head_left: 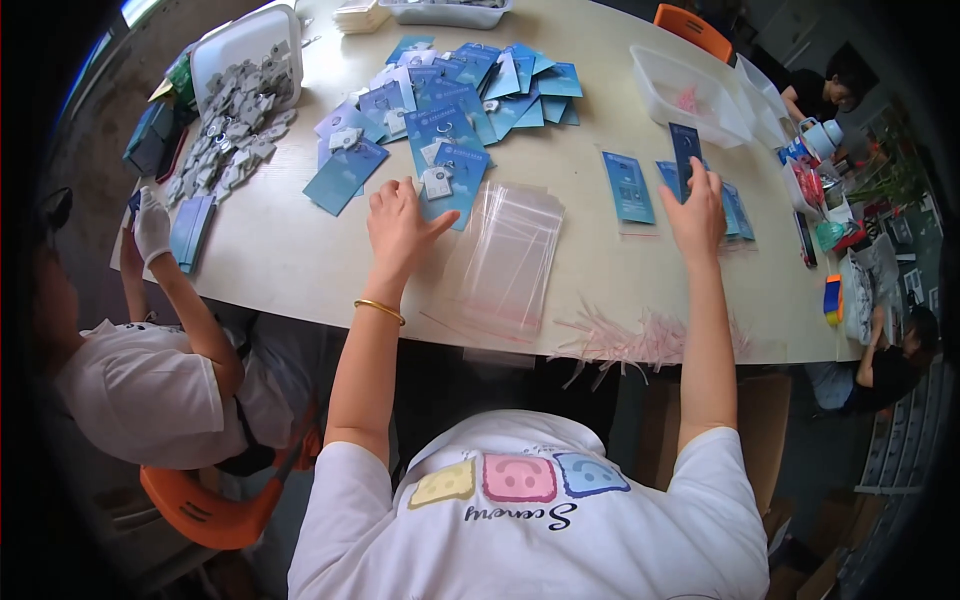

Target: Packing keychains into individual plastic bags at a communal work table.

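Observation:
My left hand (402, 228) rests flat on the pale table (300, 262) with fingers spread, touching a blue card (450, 180) that carries a small grey part. Just to its right lies a stack of clear plastic bags (508, 255). My right hand (698, 208) is shut on a dark blue card (685, 150), holding it upright above a row of bagged blue cards (628, 187). A gold bangle (380, 310) sits on my left wrist.
A heap of blue cards (480, 85) covers the table's far middle. Small grey parts (235, 125) spill from a white tray (245, 42) at far left. Pink strips (640, 340) lie at the near edge. A gloved person (150, 225) sits left; clear bins (690, 95) stand at right.

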A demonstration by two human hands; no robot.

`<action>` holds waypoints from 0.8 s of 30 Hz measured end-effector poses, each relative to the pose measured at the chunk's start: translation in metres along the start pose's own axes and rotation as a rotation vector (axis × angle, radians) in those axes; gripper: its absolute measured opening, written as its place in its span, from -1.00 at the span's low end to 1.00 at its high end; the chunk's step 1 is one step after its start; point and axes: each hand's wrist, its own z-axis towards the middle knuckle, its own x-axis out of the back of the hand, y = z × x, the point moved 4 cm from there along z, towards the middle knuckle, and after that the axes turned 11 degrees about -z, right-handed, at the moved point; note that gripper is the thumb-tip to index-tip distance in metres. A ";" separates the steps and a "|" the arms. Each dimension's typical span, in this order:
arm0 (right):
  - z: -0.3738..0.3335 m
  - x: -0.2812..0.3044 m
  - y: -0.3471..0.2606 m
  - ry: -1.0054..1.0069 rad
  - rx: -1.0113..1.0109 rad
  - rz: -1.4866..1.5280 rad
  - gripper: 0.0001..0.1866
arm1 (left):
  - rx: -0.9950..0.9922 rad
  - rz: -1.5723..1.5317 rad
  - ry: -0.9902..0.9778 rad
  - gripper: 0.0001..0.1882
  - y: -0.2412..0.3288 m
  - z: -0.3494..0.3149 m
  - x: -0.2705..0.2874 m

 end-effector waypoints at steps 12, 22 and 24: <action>-0.002 -0.132 -0.205 -0.570 0.234 0.210 -0.54 | 0.059 -0.045 -0.077 -0.17 0.008 -0.008 -0.015; 0.004 -0.066 -0.192 -0.509 0.201 1.285 -0.82 | 0.138 -1.336 -0.248 -0.69 0.004 0.048 0.008; -0.002 -0.048 -0.183 -0.478 0.204 1.306 -0.78 | 0.138 -1.351 -0.243 -0.83 0.020 0.044 0.026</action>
